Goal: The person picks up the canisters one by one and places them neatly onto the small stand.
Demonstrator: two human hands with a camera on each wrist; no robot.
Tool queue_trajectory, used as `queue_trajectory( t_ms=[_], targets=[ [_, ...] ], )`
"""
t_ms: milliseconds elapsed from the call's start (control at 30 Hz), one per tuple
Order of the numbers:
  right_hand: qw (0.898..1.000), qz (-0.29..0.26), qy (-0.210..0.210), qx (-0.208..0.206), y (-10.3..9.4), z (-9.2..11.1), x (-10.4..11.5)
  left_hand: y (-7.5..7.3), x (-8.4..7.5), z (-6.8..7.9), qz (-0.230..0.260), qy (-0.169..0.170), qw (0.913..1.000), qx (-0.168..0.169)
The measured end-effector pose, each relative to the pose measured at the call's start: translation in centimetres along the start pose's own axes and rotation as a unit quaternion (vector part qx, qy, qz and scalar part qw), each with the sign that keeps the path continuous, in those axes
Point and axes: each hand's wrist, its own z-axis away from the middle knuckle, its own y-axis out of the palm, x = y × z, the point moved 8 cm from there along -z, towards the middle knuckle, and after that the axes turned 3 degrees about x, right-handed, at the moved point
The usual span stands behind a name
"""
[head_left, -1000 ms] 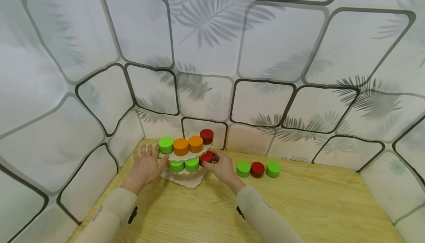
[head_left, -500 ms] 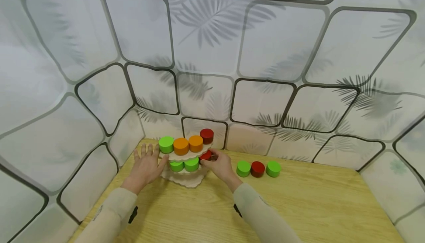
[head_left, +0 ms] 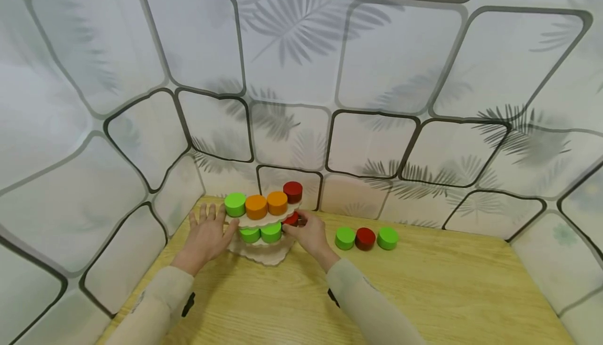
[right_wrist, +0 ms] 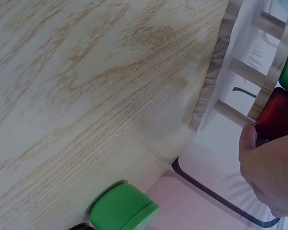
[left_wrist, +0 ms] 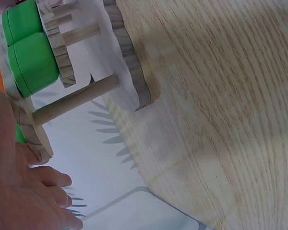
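A tiered wooden stand [head_left: 266,256] with scalloped edges stands at the back left of the table. My right hand [head_left: 311,234] pinches a dark red round box [head_left: 290,220] at the right end of its middle tier. Two green round boxes [head_left: 270,233] sit beside it on that tier. On the top tier are a green box [head_left: 235,204], two orange boxes [head_left: 256,207] and another red box [head_left: 292,192]. My left hand [head_left: 204,243], fingers straight and spread, touches the left edge of the top tier. In the right wrist view, the gripped red box [right_wrist: 278,114] lies against the tier's board.
To the right of the stand, a green box [head_left: 345,238], a red box [head_left: 365,238] and another green box [head_left: 388,238] stand in a row on the wood-grain table [head_left: 447,287]. A patterned wall [head_left: 358,198] rises right behind the table and along its left side.
My right hand has shifted slightly left, and the red box has slid further in on the middle tier toward the green ones. My left hand has stayed put.
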Motion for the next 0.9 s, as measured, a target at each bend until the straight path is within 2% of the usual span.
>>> queue_trajectory(
  t_ms=[467,733,900],
  targets=[
    [1.000,0.012,-0.011,0.007,-0.1,0.3,0.1,0.1,0.1,-0.1,-0.001,-0.001,1.0000,-0.003],
    [1.000,0.020,-0.001,0.014,-1.5,1.2,-0.5,-0.1,-0.1,0.0,0.000,0.000,1.0000,-0.004],
    [0.999,0.033,-0.026,-0.004,-3.0,1.9,-0.9,-0.1,-0.1,0.0,-0.002,-0.001,1.0000,0.000]
  ],
)
